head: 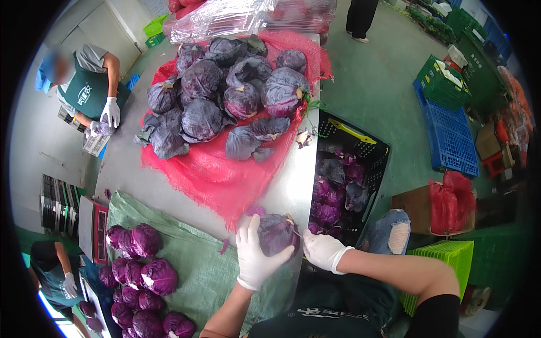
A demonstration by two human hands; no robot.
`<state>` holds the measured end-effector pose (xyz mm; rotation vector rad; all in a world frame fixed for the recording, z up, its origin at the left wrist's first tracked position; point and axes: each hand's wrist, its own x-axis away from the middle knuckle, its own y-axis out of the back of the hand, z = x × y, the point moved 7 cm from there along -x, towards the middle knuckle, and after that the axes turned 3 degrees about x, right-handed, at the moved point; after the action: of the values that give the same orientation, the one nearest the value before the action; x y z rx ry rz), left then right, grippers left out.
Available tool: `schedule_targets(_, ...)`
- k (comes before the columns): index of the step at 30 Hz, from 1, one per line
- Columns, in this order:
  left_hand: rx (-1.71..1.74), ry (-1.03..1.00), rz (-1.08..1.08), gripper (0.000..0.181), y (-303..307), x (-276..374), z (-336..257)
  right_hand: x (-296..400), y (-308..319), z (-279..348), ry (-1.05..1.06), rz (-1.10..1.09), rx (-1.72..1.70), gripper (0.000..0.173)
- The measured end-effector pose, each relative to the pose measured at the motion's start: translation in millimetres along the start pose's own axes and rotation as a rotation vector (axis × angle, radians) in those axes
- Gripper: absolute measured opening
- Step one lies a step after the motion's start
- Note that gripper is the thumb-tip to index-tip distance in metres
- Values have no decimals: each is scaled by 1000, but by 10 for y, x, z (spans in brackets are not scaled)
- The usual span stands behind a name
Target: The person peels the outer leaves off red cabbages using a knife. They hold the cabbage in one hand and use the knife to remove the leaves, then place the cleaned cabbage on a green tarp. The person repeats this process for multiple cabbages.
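Note:
My left hand (262, 257), in a white glove, grips a red cabbage (277, 234) at the table's near right edge. Dull purple outer leaves still cover this head. Close against its right side is my gloved right hand (323, 249), closed around what looks like a small knife (297, 233); only a thin sliver of it shows and the handle is hidden. Ahead, untrimmed cabbages (200, 78) with dusky leaves are heaped on a red mesh sack (211, 181). To the left, glossy trimmed cabbages (159, 276) rest on a green woven sheet (190, 245).
A black crate (353, 141) holding stripped leaves (331, 198) stands beyond the metal table's (127, 169) right edge. A scale (94, 230) sits at left. Two co-workers (91, 91) in aprons are on the left; another person (361, 19) stands far back. Green baskets (444, 262) are stacked right.

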<state>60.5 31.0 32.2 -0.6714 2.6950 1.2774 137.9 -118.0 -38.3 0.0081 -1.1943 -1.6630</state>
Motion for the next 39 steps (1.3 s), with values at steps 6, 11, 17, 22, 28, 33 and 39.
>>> schedule_targets(6, -43, -46, -3, 105, -56, 145, -234, -113, -258, -142, -133, 19, -68, 31)
schedule_targets(11, 111, -44, 41, 106, 61, 237, -72, -96, -317, -143, -104, -101, -366, 71)
schedule_targets(17, 204, -5, 122, 114, 62, 106, 19, 30, 232, -8, 240, -484, -219, 83)
schedule_targets(22, 78, -11, 130, 113, -41, 117, 53, -75, 423, -550, 17, -578, -498, 75)
schedule_targets(28, 405, 90, -37, 105, -127, 300, -41, -34, 397, -1170, -431, -559, -1013, 30)
schedule_targets(33, 7, 19, 124, 112, -115, 199, -264, 408, 22, -116, 246, -1077, -393, 25)
schedule_targets(39, 28, 123, 241, 121, -167, 180, -105, -88, -172, -780, -344, -567, -1524, 37)
